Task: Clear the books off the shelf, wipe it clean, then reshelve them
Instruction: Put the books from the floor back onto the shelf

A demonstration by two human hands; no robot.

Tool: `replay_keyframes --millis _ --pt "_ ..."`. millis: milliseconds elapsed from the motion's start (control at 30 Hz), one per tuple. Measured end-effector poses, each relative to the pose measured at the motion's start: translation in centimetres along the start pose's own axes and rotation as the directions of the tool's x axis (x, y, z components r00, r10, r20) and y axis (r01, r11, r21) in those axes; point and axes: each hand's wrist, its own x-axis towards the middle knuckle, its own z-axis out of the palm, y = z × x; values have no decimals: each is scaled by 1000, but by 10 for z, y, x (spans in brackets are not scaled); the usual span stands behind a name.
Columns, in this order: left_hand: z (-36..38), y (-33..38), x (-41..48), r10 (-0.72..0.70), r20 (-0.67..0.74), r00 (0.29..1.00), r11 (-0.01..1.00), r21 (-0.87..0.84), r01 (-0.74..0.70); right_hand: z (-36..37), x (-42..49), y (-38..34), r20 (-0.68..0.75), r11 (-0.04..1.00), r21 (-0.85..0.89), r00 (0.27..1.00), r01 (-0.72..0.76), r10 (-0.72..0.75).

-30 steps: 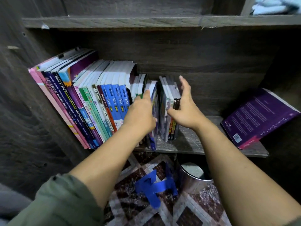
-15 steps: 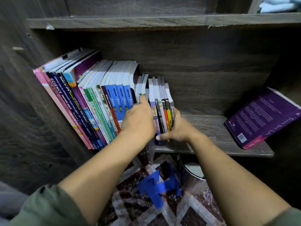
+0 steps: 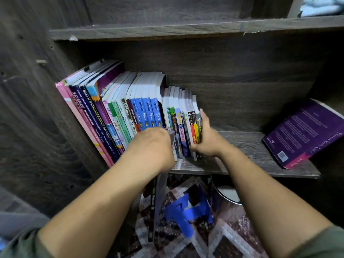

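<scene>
A row of tall workbooks [image 3: 111,112] leans left against the shelf's side wall. Beside them, several small paperbacks [image 3: 183,116] stand upright on the wooden shelf board [image 3: 242,146]. My right hand [image 3: 206,138] presses flat against the outermost paperback's right side, fingers straight up along the cover and thumb at the front. In front of the paperbacks' lower left spines is my left hand [image 3: 154,146], knuckles toward me and fingers hidden. A purple book [image 3: 305,131] leans tilted at the shelf's right end.
The upper shelf [image 3: 186,27] hangs close above the books, with pale blue cloth [image 3: 320,6] at its top right. Below the shelf edge, a blue cloth [image 3: 186,213] lies on patterned floor beside a metal container [image 3: 227,194]. A thin dark book [image 3: 158,202] stands there on edge.
The gap between the small paperbacks has closed and they now stand packed together. My right hand dropped from their top to their right side; my left hand slid lower.
</scene>
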Motion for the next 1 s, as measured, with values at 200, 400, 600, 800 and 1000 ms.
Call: replay_keyframes --millis 200,400,600,800,1000 --pt "2 2 -1 17 -31 999 998 -58 -19 -26 -14 -18 -142 945 -245 956 217 -257" --pt "-1 13 1 113 -97 989 980 -151 -127 -43 -23 -4 -396 973 -205 900 105 -181" --pt "4 37 13 110 -218 970 936 -306 -175 -74 -26 11 -478 963 -232 878 -135 8" --pt "15 66 43 -75 -396 915 896 -430 -113 -76 -23 10 -383 976 -195 923 -96 14" --pt "58 81 76 -5 -483 876 934 -316 -168 -54 -18 9 -304 983 -150 951 -102 52"
